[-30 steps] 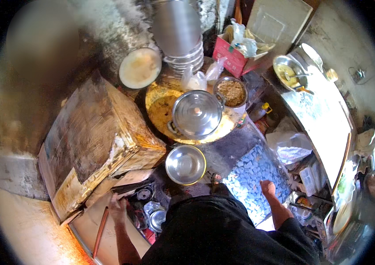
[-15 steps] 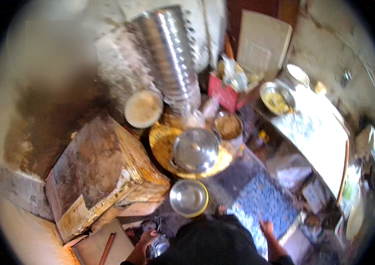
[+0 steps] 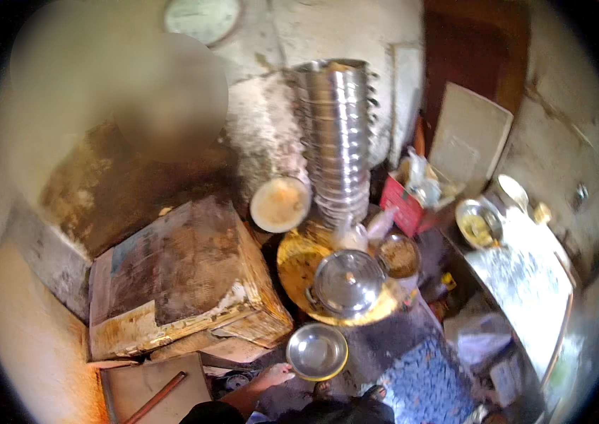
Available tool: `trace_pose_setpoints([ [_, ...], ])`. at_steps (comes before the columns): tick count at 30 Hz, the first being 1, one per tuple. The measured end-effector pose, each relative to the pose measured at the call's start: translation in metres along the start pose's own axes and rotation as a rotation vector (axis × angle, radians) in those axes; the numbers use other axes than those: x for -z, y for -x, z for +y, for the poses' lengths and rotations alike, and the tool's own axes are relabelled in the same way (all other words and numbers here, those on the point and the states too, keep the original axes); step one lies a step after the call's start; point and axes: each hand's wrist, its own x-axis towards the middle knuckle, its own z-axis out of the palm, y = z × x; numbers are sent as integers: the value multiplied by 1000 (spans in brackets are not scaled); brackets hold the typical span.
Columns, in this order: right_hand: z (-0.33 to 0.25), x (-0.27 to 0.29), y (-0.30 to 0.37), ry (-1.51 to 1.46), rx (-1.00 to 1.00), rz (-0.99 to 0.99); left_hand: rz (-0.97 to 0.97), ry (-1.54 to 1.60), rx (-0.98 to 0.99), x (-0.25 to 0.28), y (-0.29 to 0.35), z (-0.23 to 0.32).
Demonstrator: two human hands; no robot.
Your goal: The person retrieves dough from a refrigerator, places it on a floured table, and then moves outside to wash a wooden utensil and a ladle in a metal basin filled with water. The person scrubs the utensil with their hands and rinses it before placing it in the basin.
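My left hand reaches in from the lower edge, its fingers loosely spread and holding nothing I can make out. It is right beside the lower left rim of a shiny steel bowl on the floor; whether it touches the rim I cannot tell. My right hand is out of the picture. Behind the bowl, a round steel lid with a small knob covers a pot that stands on a large yellow round tray.
A stained wooden box stands at the left. A tall stack of steel pots rises at the back. At the right is a bright metal-topped table, with a steel bowl of food on it. A blue patterned mat lies on the floor.
The view has tilted up and turned left. My left hand has come from beside a small steel vessel to the edge of the steel bowl. My right hand has left the picture.
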Motion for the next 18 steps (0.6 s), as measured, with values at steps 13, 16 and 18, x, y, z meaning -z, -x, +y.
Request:
trace_pose_setpoints([
  [13,95,149,-19,-322,-269,20,-615,604,419,-149,-5,-46],
  [16,157,171,-11,-385,-362,158,-550,342,354,-177,3,81],
  [18,177,188,-28,-421,-379,341,-452,-195,251,-175,23,212],
])
